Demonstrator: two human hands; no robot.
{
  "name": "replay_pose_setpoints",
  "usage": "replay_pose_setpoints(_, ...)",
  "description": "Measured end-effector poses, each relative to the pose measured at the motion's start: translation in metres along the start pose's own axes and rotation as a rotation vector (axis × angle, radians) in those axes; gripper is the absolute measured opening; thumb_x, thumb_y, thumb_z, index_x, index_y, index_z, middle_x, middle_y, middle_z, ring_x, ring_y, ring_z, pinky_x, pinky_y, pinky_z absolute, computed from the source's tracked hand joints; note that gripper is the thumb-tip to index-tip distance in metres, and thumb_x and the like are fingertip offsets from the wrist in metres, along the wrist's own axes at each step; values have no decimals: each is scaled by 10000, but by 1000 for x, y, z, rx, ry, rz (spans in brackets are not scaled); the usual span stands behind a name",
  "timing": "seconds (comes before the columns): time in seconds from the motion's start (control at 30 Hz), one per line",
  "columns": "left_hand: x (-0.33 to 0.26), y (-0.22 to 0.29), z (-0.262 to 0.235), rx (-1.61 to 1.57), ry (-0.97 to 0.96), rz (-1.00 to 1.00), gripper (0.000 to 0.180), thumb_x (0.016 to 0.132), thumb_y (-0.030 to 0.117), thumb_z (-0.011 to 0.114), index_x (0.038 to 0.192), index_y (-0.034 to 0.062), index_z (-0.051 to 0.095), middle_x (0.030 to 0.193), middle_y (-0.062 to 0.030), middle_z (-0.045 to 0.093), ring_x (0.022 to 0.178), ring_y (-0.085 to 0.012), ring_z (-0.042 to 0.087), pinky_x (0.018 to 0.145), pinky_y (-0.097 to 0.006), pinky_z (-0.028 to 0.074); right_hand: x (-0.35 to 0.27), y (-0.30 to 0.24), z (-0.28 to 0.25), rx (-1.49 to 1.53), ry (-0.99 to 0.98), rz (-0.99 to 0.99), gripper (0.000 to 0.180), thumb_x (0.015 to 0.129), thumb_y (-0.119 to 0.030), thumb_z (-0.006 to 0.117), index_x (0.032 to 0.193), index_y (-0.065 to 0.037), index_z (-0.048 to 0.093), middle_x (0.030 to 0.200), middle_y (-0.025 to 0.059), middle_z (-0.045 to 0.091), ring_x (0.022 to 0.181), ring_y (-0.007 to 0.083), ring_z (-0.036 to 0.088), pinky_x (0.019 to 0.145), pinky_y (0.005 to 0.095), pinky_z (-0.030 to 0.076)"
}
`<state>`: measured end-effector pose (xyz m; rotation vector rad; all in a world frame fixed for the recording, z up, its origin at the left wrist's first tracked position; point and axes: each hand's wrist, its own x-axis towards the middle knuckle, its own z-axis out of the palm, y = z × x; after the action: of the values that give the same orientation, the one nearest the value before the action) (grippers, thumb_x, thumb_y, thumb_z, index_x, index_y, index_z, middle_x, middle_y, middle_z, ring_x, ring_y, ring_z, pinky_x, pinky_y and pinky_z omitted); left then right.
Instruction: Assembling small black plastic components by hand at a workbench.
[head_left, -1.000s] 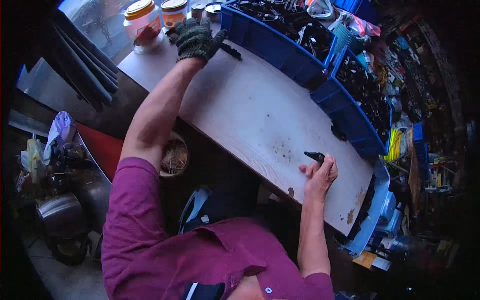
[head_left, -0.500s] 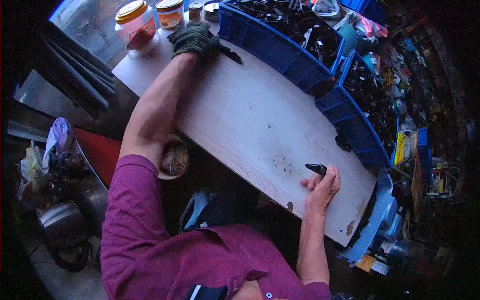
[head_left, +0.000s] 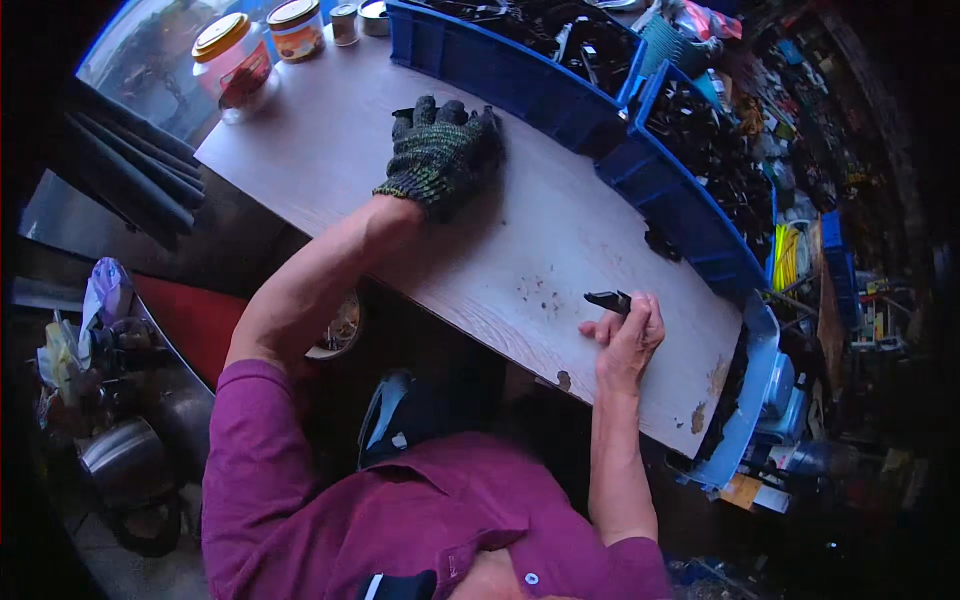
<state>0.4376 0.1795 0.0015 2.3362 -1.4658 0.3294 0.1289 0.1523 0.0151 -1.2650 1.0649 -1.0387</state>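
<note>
Head view, gloved left hand (head_left: 440, 160) flat on table (head_left: 330, 160) (fingers spread), bare right hand (head_left: 628, 335) gripping one black tool (head_left: 607, 300), two blue bins (head_left: 520, 85)

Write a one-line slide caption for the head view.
Gloved left hand flat on wooden table; bare right hand holds small black tool.

You are looking down on a pale wood-grain surface (head_left: 330, 150) with chipped spots along its near edge. Blue plastic bins (head_left: 520, 85) full of dark parts line its far side from twelve to three o'clock. At eleven o'clock stand lidded jars (head_left: 235, 60) against a bright window (head_left: 130, 70). Dark long strips (head_left: 120, 165) lean at ten o'clock. Metal pots (head_left: 125, 460) crowd the dim floor at eight o'clock.
</note>
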Motion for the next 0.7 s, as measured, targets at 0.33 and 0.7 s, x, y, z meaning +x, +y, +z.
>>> replay_pose_setpoints(0.33, 23, 11, 8, 175, 39, 250, 455, 888, 348, 554, 1294, 141, 567, 1352, -168, 538, 1278, -422, 447, 1037, -609, 308, 1, 6, -5, 44, -36, -30, 284, 961, -305, 483, 763, -104, 449, 504, -5, 336, 415, 104, 394, 448, 354, 554)
replay_pose_setpoints(0.7, -18, 93, -6, -135, -75, 626, 397, 895, 220, 533, 1268, 88, 557, 1090, -150, 616, 1020, -333, 587, 877, -480, 455, 2, 4, -12, 180, -24, 21, 257, 968, -207, 518, 752, -90, 443, 514, 17, 385, 401, 117, 408, 464, 359, 562)
